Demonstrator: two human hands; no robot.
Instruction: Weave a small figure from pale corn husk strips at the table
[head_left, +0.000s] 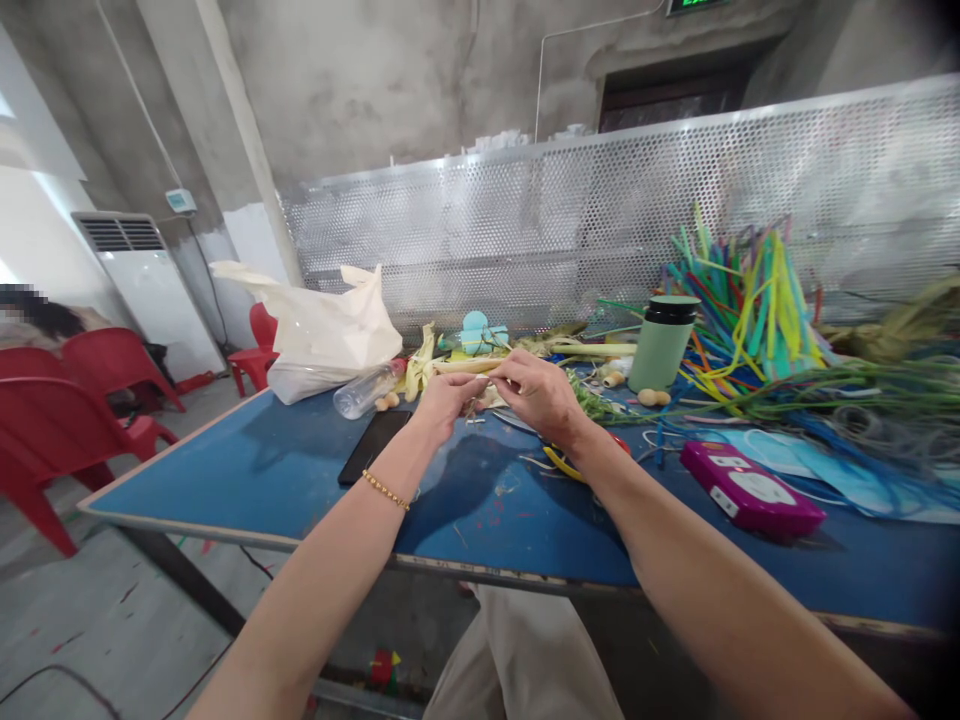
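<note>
Over the blue table [300, 455], my left hand [448, 402] and my right hand [538, 393] meet at the fingertips. Both are closed in a pinch. Whatever they grip between them is too small and blurred to name. A gold bead bracelet [386, 490] circles my left wrist. Just behind the hands lie pale plant stalks and husks [420, 368] and a light-blue object [480, 333]. A yellow-handled tool [562, 463] is partly hidden under my right forearm. Left of my left hand, a dark phone or tablet [375, 447] lies flat.
A white plastic bag [330, 335] and clear bottle [367, 390] stand left. To the right are a green tumbler [663, 345], a purple box [750, 490], blue face masks [847, 470] and colourful strips [765, 300]. Red chairs [60, 430] and a seated person are far left.
</note>
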